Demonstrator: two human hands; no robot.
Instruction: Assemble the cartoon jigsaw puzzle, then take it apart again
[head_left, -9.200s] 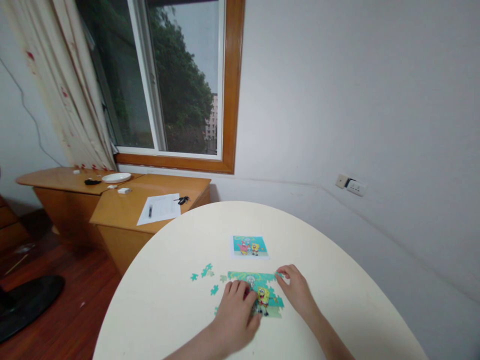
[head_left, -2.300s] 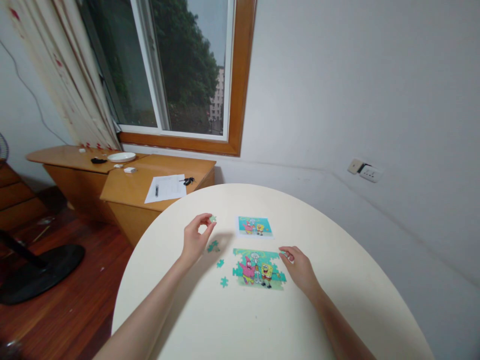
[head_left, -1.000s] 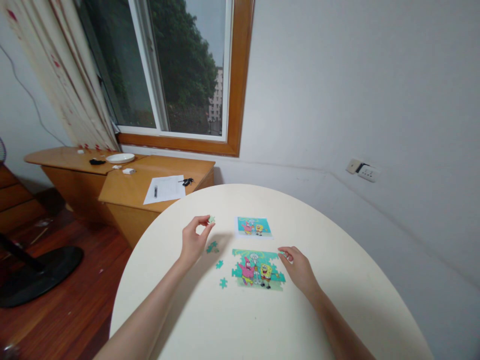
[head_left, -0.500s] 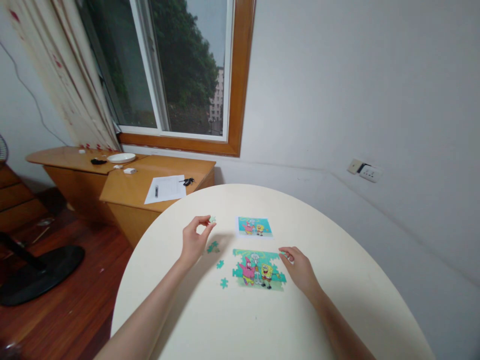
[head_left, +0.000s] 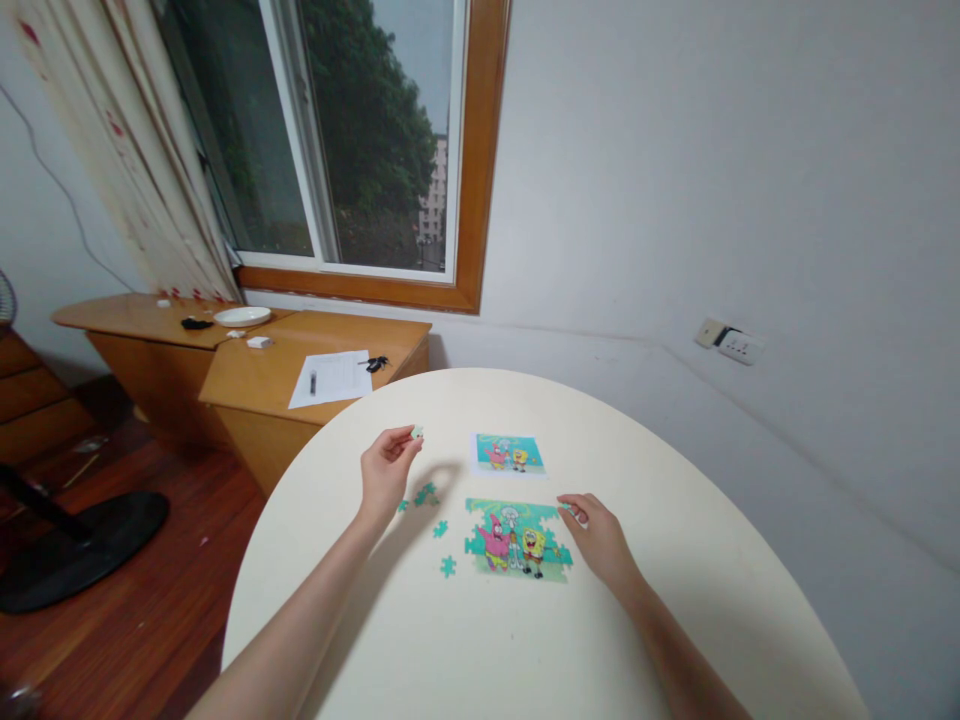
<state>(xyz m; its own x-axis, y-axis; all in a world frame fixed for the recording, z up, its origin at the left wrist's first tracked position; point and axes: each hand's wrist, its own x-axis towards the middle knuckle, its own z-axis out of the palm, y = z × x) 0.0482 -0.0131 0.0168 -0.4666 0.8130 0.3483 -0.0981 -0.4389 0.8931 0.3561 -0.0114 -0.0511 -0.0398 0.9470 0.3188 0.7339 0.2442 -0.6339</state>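
A partly joined cartoon jigsaw puzzle (head_left: 517, 540) lies flat on a round cream table (head_left: 480, 660). My left hand (head_left: 384, 472) is raised above the table to the puzzle's left and pinches a small green puzzle piece (head_left: 417, 432) between thumb and fingers. My right hand (head_left: 596, 535) rests at the puzzle's upper right corner, fingers curled against its edge; what they hold, if anything, is hidden. Loose green pieces (head_left: 427, 494) lie under my left hand, with two more (head_left: 448, 567) nearer me. A small reference picture (head_left: 509, 453) lies just beyond the puzzle.
Wooden desks (head_left: 300, 385) stand to the left under the window, bearing a sheet of paper (head_left: 332, 377) and a white plate (head_left: 242, 315). A dark round base (head_left: 75, 545) sits on the wooden floor at left. A wall socket (head_left: 731, 343) is at right.
My left hand has shifted a little to the left and up with the piece, uncovering another loose piece beneath it. My right hand and the puzzle have stayed put.
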